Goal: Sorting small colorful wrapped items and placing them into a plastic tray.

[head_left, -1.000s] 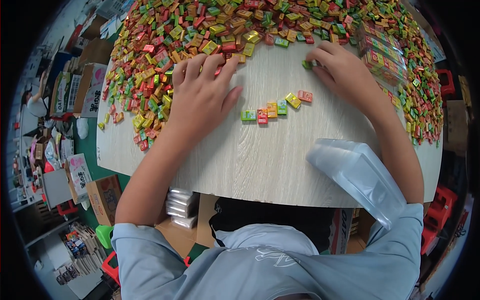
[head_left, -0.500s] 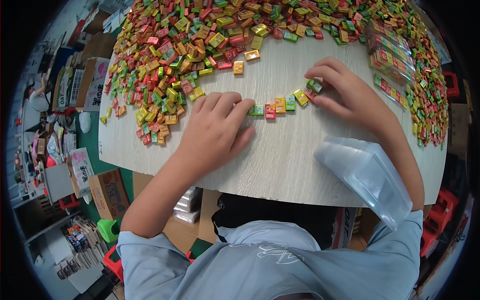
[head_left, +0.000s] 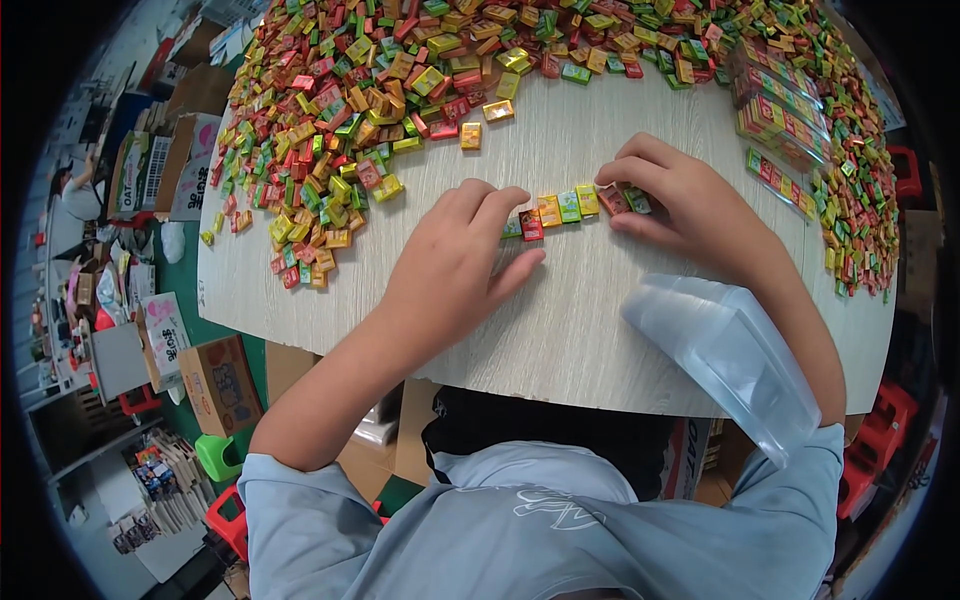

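A short row of small wrapped candy packs lies on the pale wooden table [head_left: 480,345] between my hands. In it are a red pack [head_left: 531,225], a yellow pack [head_left: 549,210], a green pack [head_left: 569,206] and a yellow-green pack [head_left: 587,199]. My left hand [head_left: 450,245] is at the row's left end, thumb and index finger apart, partly covering a green pack [head_left: 512,228]. At the right end, the thumb and fingers of my right hand [head_left: 670,197] close around a dark red pack [head_left: 612,200]; another green pack [head_left: 636,200] shows under the fingers.
A big heap of mixed candy packs [head_left: 340,110] covers the table's far and left sides. Filled clear boxes [head_left: 780,110] stand at the far right, with a filled strip [head_left: 780,183] below them. Nested clear plastic containers [head_left: 725,350] lie beside my right forearm, overhanging the near edge.
My right hand has moved slightly left and down, bringing its packs against the row's right end. My left hand has shifted right, and the row's packs now sit closer together.
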Tool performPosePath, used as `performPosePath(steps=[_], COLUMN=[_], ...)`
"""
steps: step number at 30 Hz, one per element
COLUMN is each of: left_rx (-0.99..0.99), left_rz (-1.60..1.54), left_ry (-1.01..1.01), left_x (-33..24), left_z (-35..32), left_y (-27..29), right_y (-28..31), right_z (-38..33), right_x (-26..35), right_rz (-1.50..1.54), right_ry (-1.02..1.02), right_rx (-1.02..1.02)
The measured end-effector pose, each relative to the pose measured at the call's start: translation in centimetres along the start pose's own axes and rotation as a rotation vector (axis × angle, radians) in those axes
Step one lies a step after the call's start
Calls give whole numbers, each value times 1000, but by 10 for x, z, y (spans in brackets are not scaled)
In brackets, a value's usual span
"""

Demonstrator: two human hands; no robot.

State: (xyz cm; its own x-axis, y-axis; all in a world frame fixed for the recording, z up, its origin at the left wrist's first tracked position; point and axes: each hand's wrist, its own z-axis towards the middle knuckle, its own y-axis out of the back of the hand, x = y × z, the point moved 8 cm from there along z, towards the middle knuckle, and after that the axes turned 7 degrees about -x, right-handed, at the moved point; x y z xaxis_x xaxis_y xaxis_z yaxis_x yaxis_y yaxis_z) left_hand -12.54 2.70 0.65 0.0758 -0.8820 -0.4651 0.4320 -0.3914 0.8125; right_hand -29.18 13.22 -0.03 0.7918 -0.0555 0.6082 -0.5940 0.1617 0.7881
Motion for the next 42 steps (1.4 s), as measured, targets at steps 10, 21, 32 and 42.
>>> performPosePath(steps=[10, 21, 32, 42], left_rx=[10, 10, 17, 125], left_rz=[-2, -6, 80, -3], left_ry=[48, -11, 112, 18], left_x=[6, -5, -4, -3], left_z=[1, 2, 10, 14], left_y=[-4, -6, -9, -10], right_y=[-5, -10, -14, -13], right_z=[5, 4, 3, -1], right_x=[13, 12, 10, 13], right_rz=[-134, -152, -183, -177], right_ry=[101, 147, 147, 182], right_rx=[-82, -134, -177, -200])
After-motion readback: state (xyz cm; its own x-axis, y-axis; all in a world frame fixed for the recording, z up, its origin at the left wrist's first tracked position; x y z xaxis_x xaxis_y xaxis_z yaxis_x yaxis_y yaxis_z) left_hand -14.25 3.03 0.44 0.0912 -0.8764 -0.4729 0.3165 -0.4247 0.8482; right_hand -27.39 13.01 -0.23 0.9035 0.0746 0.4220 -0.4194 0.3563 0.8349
